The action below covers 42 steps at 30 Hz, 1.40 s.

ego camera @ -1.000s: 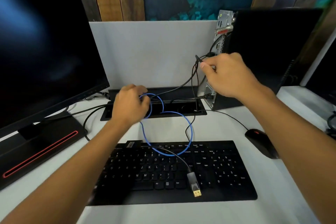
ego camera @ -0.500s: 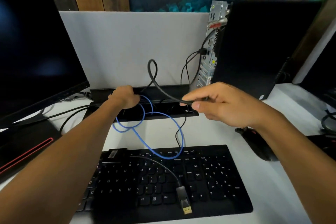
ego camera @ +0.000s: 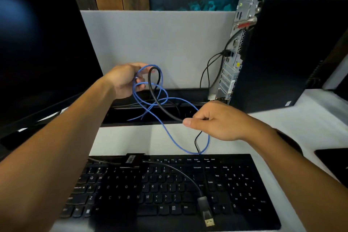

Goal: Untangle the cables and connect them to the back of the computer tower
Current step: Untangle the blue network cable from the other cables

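Your left hand (ego camera: 125, 79) grips the loops of the thin blue cable (ego camera: 150, 107), lifted so the knot hangs open. At four o'clock from it, your right hand (ego camera: 216, 120) pinches the thick black rubber cable (ego camera: 156, 100), which hooks up through those loops; probably you are drawing it free. The black computer tower (ego camera: 282, 52) stands at one o'clock, two leads already plugged in. The black keyboard (ego camera: 169, 190) below carries a gold-tipped display plug (ego camera: 207, 214), waiting.
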Tool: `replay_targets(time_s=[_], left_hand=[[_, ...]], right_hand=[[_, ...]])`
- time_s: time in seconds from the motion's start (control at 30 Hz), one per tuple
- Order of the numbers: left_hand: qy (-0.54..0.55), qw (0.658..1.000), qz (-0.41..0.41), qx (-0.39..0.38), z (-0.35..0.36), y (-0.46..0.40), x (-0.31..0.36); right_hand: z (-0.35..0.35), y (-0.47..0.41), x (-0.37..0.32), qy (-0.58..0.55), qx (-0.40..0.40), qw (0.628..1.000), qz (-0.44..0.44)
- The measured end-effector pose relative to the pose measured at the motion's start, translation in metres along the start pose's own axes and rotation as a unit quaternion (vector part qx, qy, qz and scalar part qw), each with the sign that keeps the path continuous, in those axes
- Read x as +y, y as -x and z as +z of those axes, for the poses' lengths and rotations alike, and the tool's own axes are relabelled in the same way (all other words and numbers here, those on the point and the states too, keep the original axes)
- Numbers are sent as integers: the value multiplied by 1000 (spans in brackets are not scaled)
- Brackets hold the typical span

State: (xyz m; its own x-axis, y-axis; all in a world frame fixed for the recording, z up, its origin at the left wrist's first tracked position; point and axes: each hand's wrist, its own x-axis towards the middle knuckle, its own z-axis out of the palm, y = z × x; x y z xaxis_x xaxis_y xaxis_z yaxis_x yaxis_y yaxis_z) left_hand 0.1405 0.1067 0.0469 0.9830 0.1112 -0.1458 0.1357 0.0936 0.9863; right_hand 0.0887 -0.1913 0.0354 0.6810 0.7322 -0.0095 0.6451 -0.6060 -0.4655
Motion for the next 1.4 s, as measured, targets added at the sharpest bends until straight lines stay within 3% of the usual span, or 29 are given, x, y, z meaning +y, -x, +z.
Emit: replay_targets(time_s=[0.1, 0.2, 0.37, 0.73, 0.83, 0.93, 1.03, 1.13, 1.3, 1.4], left_hand=[[19, 996, 1, -90, -2, 8, -3], [50, 992, 20, -111, -2, 13, -5], [-8, 987, 25, -156, 5, 24, 4], [28, 981, 10, -194, 31, 87, 5], [49, 988, 33, -141, 35, 102, -4], [51, 996, 64, -30, 38, 111, -24], [90, 993, 72, 29, 49, 123, -46], [46, 996, 62, 34, 59, 133, -58], [-30, 998, 55, -29, 67, 147, -67], [-17, 995, 96, 28, 71, 146, -73]], right_hand=[[3, 0, -2, -47, -9, 999, 21], [3, 2, -3, -76, -9, 996, 43], [0, 0, -4, -77, 15, 995, 67], [3, -13, -3, -101, 208, 972, 50], [1, -17, -8, -127, 228, 965, 37], [2, -25, -15, -151, 201, 967, 30], [5, -33, -30, -203, 168, 965, 14], [11, -45, -46, -267, 163, 950, 14], [19, -64, -66, -386, 134, 910, 69], [16, -71, -76, -427, 53, 896, 113]])
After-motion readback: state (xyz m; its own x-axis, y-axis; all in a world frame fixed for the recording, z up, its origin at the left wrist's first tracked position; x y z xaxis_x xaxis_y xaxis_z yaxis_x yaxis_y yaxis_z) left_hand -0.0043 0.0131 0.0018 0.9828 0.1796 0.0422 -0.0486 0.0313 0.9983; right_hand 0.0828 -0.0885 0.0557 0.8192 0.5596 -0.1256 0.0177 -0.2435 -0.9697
